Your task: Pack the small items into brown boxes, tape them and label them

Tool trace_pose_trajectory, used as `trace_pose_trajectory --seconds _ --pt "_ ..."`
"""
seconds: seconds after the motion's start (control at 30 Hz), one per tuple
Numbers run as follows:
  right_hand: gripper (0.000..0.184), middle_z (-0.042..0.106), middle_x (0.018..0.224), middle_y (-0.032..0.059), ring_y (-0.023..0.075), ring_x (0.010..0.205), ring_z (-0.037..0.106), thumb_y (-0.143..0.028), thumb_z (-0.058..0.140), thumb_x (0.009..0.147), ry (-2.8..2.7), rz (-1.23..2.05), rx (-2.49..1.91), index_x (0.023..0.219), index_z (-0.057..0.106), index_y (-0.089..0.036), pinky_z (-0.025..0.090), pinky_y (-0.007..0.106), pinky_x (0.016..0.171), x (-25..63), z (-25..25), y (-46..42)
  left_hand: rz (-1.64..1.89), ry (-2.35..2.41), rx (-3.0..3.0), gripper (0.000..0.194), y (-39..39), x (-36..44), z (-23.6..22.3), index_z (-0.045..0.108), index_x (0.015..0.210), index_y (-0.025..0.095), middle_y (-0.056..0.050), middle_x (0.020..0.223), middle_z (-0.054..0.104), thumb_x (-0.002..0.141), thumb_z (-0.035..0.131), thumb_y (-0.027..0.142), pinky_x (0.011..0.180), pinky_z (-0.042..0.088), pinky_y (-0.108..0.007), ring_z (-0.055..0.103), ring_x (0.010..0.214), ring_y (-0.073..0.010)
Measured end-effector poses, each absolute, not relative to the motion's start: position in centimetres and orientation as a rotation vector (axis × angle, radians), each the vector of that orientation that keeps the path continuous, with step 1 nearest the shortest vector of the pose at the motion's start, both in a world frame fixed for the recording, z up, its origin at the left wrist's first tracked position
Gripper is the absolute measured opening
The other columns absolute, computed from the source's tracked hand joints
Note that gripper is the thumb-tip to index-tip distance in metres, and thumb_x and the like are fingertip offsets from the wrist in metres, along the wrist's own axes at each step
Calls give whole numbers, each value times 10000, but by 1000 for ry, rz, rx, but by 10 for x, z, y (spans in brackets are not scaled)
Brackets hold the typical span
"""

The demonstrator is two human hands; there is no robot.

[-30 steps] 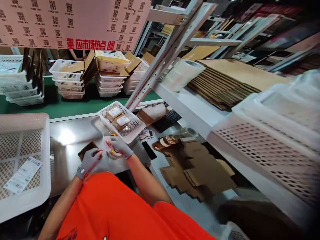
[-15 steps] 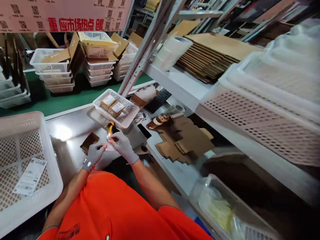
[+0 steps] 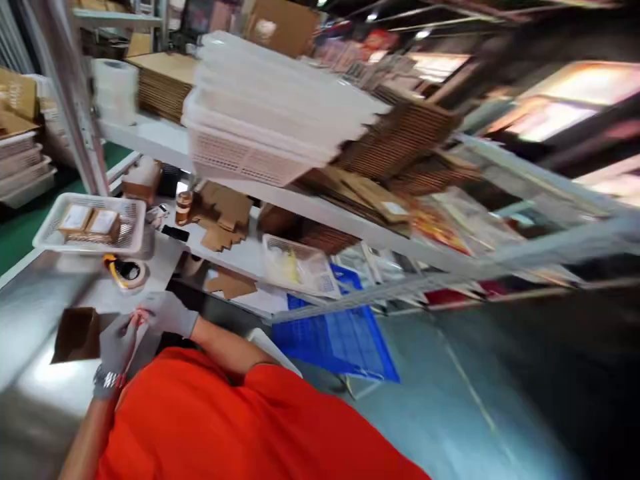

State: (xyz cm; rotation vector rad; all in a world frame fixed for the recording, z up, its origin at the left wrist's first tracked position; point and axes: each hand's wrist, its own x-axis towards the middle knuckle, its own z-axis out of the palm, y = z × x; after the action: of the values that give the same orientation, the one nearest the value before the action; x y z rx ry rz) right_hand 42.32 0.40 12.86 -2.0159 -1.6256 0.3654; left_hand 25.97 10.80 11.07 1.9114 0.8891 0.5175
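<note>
My two gloved hands meet low at the left, over the steel table (image 3: pixel 30 300). My left hand (image 3: pixel 116 341), with a watch at the wrist, and my right hand (image 3: pixel 166 313) both pinch a small thin piece with a reddish edge; motion blur keeps me from naming it. Just left of the hands lies a small open brown box (image 3: pixel 75 333). A tape roll with a yellow-and-black holder (image 3: pixel 125 271) rests on the table beyond my hands, untouched. Further back stands a white basket (image 3: pixel 131 227) holding two labelled brown packets (image 3: pixel 90 221).
A metal rack on the right carries stacked white baskets (image 3: pixel 260 127), flat cardboard (image 3: pixel 160 83) and a white roll (image 3: pixel 115 87). Its lower shelf has cardboard pieces (image 3: pixel 223 213) and a clear tray (image 3: pixel 295 267). A blue crate (image 3: pixel 340 340) lies on the floor.
The view has swung sharply right toward the rack. The tape roll that my right hand held now lies on the table, and both hands have drawn closer to my body.
</note>
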Motion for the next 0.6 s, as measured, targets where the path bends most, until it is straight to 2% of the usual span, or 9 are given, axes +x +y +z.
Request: trace_pose_trajectory --seconds 0.13,0.27,0.4,0.5,0.6 --pt "230 890 1126 6 228 1109 784 -330 662 1094 -1523 240 -2188 1000 857 -253 553 275 886 445 124 -28 459 884 2039 359 97 294 98 833 780 270 -82 877 893 795 666 588 769 590 -400 829 867 -360" --pt "236 892 1084 -30 215 1100 804 -284 644 1031 -1192 309 -2154 934 859 -288 564 268 903 469 115 -67 320 860 2088 327 76 333 100 853 766 275 -71 833 878 773 697 563 681 534 -332 832 915 -371" --pt "259 898 1064 -90 224 1082 838 -482 614 941 -768 430 -1950 860 849 -409 627 365 965 492 105 -100 231 862 2067 316 51 376 106 850 730 278 -67 752 843 764 729 569 613 504 -311 817 862 -368" --pt "221 876 917 -97 263 969 847 -574 646 840 -471 405 -1812 749 787 -431 659 445 911 515 101 -119 197 896 2061 347 35 403 107 833 694 292 -72 701 818 755 734 618 605 520 -353 810 824 -392" --pt "259 783 709 -40 269 778 790 -534 645 870 -237 354 -1772 697 711 -354 656 445 765 550 102 -143 237 948 2056 380 20 423 109 827 719 299 -92 746 841 760 710 658 655 575 -430 823 893 -445"
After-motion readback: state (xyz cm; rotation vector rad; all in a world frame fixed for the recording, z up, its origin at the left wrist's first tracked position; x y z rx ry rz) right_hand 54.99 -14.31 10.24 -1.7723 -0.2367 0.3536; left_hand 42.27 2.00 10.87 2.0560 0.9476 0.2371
